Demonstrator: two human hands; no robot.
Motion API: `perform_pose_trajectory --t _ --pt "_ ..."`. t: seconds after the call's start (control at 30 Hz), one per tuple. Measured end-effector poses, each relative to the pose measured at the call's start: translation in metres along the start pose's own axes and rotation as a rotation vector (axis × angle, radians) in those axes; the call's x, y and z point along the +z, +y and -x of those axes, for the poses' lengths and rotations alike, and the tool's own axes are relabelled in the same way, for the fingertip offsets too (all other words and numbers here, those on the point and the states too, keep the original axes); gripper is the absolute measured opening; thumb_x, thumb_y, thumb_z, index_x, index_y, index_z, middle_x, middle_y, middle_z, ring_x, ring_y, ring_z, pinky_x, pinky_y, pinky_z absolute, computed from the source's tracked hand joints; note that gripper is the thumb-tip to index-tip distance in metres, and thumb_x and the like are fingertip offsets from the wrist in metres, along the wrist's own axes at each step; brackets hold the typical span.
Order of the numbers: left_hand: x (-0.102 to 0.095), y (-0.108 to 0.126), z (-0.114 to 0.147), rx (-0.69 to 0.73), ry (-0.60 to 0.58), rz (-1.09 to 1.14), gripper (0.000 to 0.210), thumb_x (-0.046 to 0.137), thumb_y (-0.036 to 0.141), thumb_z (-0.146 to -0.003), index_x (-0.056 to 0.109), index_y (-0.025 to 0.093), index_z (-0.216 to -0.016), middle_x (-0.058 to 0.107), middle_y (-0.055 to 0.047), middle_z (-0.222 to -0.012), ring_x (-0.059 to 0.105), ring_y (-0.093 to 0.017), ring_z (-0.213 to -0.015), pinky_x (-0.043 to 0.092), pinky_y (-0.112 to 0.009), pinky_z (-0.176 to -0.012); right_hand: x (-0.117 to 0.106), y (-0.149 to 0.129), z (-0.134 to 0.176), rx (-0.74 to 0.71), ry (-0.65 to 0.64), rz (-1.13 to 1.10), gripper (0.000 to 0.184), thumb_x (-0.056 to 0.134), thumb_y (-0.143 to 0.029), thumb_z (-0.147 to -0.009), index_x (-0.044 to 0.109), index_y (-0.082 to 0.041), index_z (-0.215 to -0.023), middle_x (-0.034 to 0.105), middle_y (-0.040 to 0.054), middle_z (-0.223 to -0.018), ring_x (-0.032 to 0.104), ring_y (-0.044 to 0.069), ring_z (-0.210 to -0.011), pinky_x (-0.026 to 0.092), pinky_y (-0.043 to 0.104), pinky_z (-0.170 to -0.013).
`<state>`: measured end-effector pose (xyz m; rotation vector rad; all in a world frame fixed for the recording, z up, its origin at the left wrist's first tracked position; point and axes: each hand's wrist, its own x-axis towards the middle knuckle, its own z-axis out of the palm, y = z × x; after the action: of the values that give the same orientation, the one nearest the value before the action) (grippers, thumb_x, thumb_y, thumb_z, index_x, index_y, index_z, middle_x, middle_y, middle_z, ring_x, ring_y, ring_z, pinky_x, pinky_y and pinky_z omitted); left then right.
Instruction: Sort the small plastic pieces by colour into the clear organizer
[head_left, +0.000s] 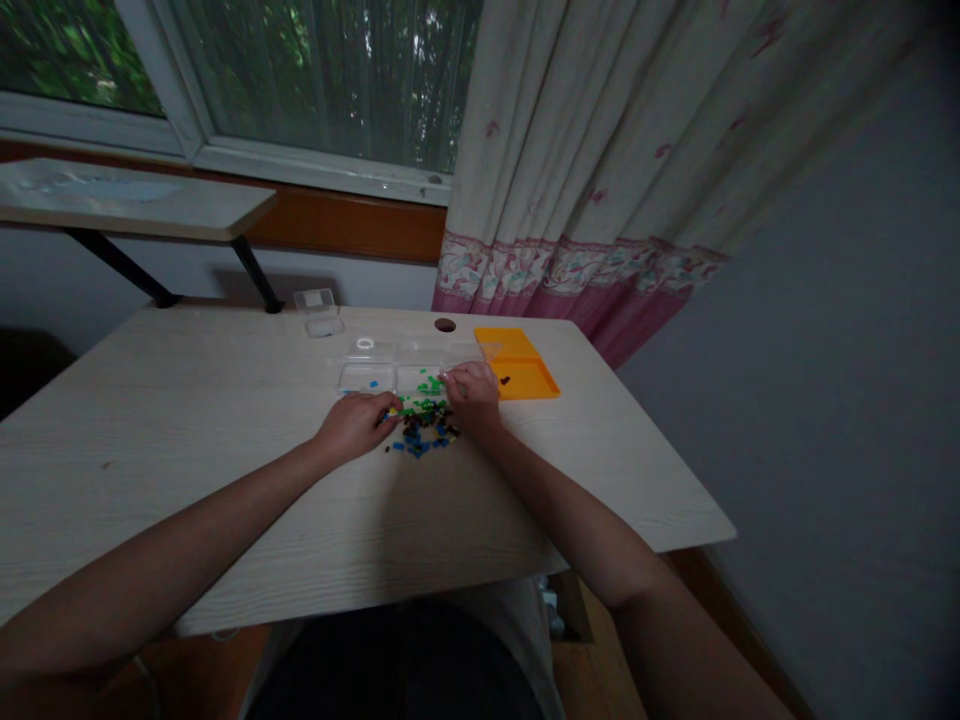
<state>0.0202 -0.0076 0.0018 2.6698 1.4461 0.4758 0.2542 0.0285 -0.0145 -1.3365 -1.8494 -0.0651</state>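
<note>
A loose pile of small building pieces [421,440], in blue, dark brown, yellow and green, lies on the table between my hands. My left hand [358,428] rests at the pile's left side with its fingers curled together; small dark and yellow bits show by the fingertips. My right hand [475,392] is above the right part of the clear plastic box [366,378], thumb and fingers pinched, and whatever they hold is too small to make out. Green pieces [430,384] lie in the box's middle compartment, and a blue piece [373,384] is in its left one.
An open orange case [529,374] with a few dark brown pieces [505,380] lies right of my right hand. Behind the clear box, to the left, stands a small open clear box [324,326]. A raised shelf [217,215] stands at the table's back left, and a curtain [517,200] hangs behind.
</note>
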Motion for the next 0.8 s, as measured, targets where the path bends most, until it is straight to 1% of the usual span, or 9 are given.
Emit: perform_pose_trajectory --t 0.17,0.23,0.33,0.43,0.53,0.63,0.8 --pt "0.001 -0.001 0.000 0.001 0.001 0.009 0.023 0.049 0.038 -0.092 0.063 0.023 -0.102 0.069 -0.001 -0.075 0.066 -0.020 -0.074 0.046 -0.028 -0.070 0.000 0.000 0.000 -0.007 -0.037 0.003 0.021 0.057 -0.034 -0.093 0.072 -0.024 -0.082 0.068 0.0034 -0.088 0.053 0.019 -0.092 0.037 0.037 -0.087" --pt "0.001 -0.001 0.000 0.005 0.009 0.022 0.024 0.049 0.039 -0.093 0.062 0.023 -0.102 0.069 -0.001 -0.076 0.066 -0.020 -0.074 0.046 -0.029 -0.072 -0.002 -0.002 0.000 -0.033 -0.042 0.001 0.022 0.056 -0.035 -0.093 0.072 -0.024 -0.082 0.067 0.0038 -0.089 0.053 0.019 -0.093 0.036 0.037 -0.087" --pt "0.001 0.000 -0.001 0.001 0.028 0.040 0.025 0.047 0.040 -0.094 0.062 0.022 -0.102 0.070 -0.002 -0.078 0.067 -0.020 -0.075 0.046 -0.030 -0.073 -0.006 -0.007 0.002 -0.140 -0.089 -0.036 0.020 0.056 -0.035 -0.092 0.072 -0.023 -0.086 0.067 0.0042 -0.091 0.053 0.020 -0.095 0.036 0.037 -0.088" --pt "-0.001 0.002 -0.001 -0.013 0.047 0.060 0.026 0.045 0.039 -0.095 0.062 0.021 -0.103 0.071 -0.003 -0.080 0.067 -0.021 -0.076 0.047 -0.031 -0.075 -0.011 -0.013 0.005 -0.272 -0.193 -0.074 0.020 0.057 -0.037 -0.092 0.073 -0.026 -0.095 0.067 0.0033 -0.095 0.052 0.020 -0.099 0.035 0.037 -0.091" --pt "-0.002 0.002 -0.001 -0.016 0.068 0.064 0.027 0.044 0.039 -0.096 0.062 0.020 -0.103 0.071 -0.004 -0.079 0.068 -0.022 -0.078 0.047 -0.032 -0.077 -0.013 -0.017 0.006 -0.347 -0.278 -0.088 0.022 0.057 -0.040 -0.091 0.071 -0.028 -0.103 0.067 0.0027 -0.099 0.052 0.019 -0.102 0.033 0.038 -0.095" --pt "-0.001 0.002 0.000 -0.005 0.086 0.063 0.029 0.042 0.040 -0.097 0.062 0.019 -0.103 0.071 -0.004 -0.079 0.068 -0.022 -0.078 0.048 -0.033 -0.078 -0.012 -0.018 0.006 -0.368 -0.318 -0.088 0.022 0.059 -0.041 -0.090 0.071 -0.030 -0.105 0.067 0.0025 -0.101 0.053 0.019 -0.104 0.033 0.037 -0.097" --pt "0.001 0.001 0.000 0.042 0.084 0.072 0.030 0.040 0.040 -0.097 0.061 0.020 -0.104 0.072 -0.005 -0.088 0.068 -0.022 -0.082 0.048 -0.034 -0.080 -0.012 -0.018 0.007 -0.352 -0.342 -0.073 0.015 0.062 -0.036 -0.089 0.072 -0.031 -0.099 0.069 0.0008 -0.100 0.054 0.019 -0.105 0.034 0.036 -0.099"
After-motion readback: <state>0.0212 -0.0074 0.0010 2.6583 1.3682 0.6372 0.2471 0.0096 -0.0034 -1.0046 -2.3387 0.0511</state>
